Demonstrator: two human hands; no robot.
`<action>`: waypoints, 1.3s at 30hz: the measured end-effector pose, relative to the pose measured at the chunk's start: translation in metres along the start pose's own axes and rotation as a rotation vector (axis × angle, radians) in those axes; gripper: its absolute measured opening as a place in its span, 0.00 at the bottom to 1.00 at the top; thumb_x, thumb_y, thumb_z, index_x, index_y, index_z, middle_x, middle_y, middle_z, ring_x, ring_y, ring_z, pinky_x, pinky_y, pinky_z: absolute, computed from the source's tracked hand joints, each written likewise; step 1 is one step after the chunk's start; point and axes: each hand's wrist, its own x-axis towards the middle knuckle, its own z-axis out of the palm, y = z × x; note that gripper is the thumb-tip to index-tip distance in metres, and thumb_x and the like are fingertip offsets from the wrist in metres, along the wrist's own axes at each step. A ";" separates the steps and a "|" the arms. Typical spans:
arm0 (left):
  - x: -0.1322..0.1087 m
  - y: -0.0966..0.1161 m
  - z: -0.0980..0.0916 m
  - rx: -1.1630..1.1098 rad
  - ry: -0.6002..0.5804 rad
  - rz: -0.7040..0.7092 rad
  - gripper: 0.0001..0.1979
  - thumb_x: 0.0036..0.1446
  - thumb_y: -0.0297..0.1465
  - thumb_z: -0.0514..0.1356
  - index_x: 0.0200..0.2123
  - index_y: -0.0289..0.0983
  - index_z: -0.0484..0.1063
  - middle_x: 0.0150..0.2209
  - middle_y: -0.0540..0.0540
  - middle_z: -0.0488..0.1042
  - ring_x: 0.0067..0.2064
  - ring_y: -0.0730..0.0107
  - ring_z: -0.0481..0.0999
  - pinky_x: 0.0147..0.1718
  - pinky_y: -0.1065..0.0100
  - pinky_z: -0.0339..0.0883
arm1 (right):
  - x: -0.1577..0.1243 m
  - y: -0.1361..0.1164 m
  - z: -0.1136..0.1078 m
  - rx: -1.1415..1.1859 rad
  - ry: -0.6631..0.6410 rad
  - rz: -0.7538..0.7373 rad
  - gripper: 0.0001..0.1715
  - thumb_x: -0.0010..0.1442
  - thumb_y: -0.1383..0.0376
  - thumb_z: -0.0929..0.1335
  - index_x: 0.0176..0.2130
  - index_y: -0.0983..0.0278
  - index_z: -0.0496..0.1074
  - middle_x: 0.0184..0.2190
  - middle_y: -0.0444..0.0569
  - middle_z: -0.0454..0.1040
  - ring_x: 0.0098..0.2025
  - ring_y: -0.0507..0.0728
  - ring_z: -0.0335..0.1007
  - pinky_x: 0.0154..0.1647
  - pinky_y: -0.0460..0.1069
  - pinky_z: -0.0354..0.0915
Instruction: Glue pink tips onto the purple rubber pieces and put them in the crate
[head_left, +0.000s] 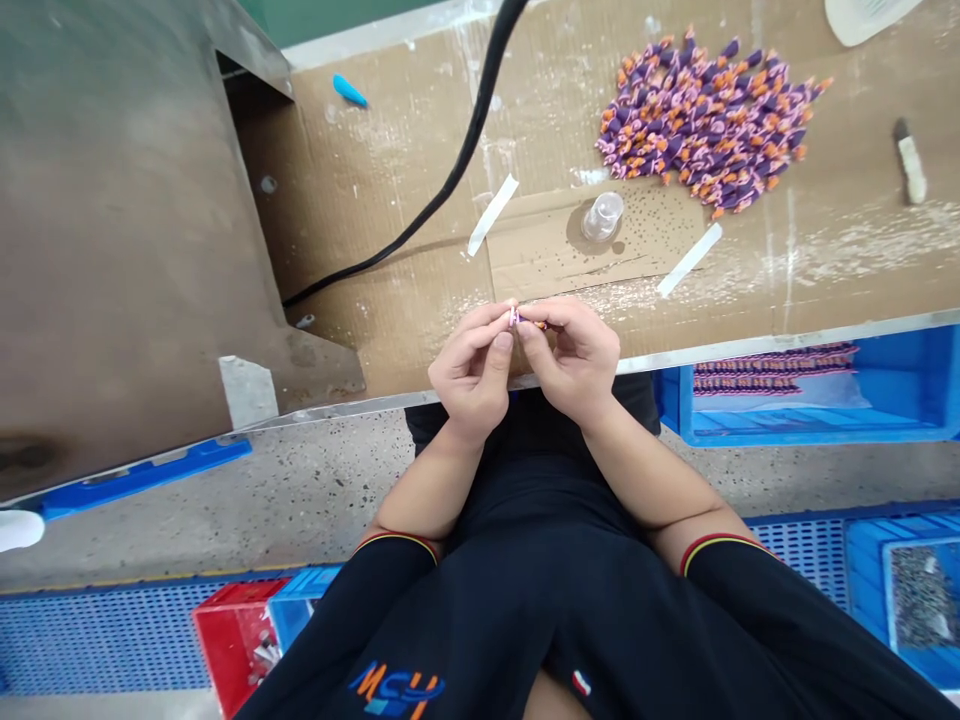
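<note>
Okay, here's what I'm seeing on my head-cam feed. Both bare hands are up close together at the front edge of the bench. The left hand (472, 365) and the right hand (575, 352) are both curled in, fingertips meeting on a tiny pink-and-white piece (514, 317) with a bit of orange showing toward the right. So the grip's closed on it from both sides, though it's small and mostly hidden, so I can't make out much detail.

Straight ahead of the grip, a flattened brown cardboard sheet (585, 245) is taped down with strips of white tape (493, 215), and a small clear plastic cup (602, 216) sits on it. Up and to the right of the grip there's a big loose pile of purple, orange and pink pieces (705, 125). Farther up and left lies a single bright blue tapered piece (349, 90), and a thick black cable (450, 180) runs across the bench between that piece and the cup.

Down and to the right of the grip, below the bench edge, is a blue plastic crate (810, 400) holding rows of pink and purple strips (772, 370). To the left of the grip, a big dull metal panel (112, 250) takes up much of the view.
</note>
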 end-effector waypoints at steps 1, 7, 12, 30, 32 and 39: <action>0.000 0.000 0.000 -0.001 -0.007 -0.010 0.13 0.75 0.30 0.67 0.57 0.50 0.86 0.54 0.49 0.88 0.56 0.67 0.89 0.57 0.61 0.85 | 0.001 0.000 -0.001 0.001 -0.005 -0.003 0.08 0.77 0.61 0.71 0.48 0.56 0.83 0.42 0.49 0.88 0.43 0.58 0.85 0.46 0.57 0.83; 0.001 -0.001 0.002 -0.052 -0.015 -0.073 0.06 0.73 0.31 0.69 0.50 0.47 0.86 0.50 0.48 0.88 0.52 0.66 0.89 0.53 0.60 0.87 | 0.017 0.002 -0.026 -0.052 -0.125 -0.117 0.11 0.79 0.65 0.69 0.51 0.56 0.83 0.44 0.49 0.87 0.47 0.58 0.84 0.49 0.56 0.81; 0.004 -0.004 0.003 -0.033 -0.165 -0.075 0.08 0.69 0.31 0.73 0.50 0.45 0.84 0.50 0.46 0.85 0.52 0.67 0.87 0.52 0.64 0.85 | 0.031 0.011 -0.058 -0.063 -0.377 -0.100 0.09 0.77 0.65 0.70 0.49 0.57 0.83 0.43 0.48 0.86 0.43 0.56 0.83 0.44 0.52 0.77; 0.007 -0.001 0.005 0.113 -0.250 0.045 0.05 0.69 0.33 0.74 0.43 0.42 0.81 0.50 0.47 0.80 0.49 0.69 0.85 0.49 0.64 0.84 | 0.033 0.017 -0.066 0.108 -0.389 -0.024 0.08 0.76 0.60 0.73 0.49 0.57 0.86 0.41 0.47 0.88 0.40 0.55 0.84 0.43 0.51 0.78; 0.007 -0.002 0.005 0.097 -0.248 0.034 0.05 0.68 0.33 0.74 0.43 0.42 0.82 0.51 0.47 0.80 0.51 0.68 0.85 0.51 0.62 0.84 | 0.033 0.017 -0.065 0.133 -0.386 -0.036 0.09 0.77 0.62 0.72 0.50 0.57 0.85 0.43 0.48 0.89 0.43 0.55 0.85 0.46 0.51 0.79; 0.008 -0.002 0.004 0.149 -0.259 0.077 0.06 0.69 0.34 0.74 0.44 0.43 0.80 0.51 0.47 0.79 0.51 0.68 0.85 0.50 0.63 0.84 | 0.030 0.019 -0.066 0.168 -0.425 0.057 0.12 0.77 0.56 0.73 0.51 0.59 0.85 0.42 0.48 0.88 0.39 0.54 0.84 0.40 0.49 0.79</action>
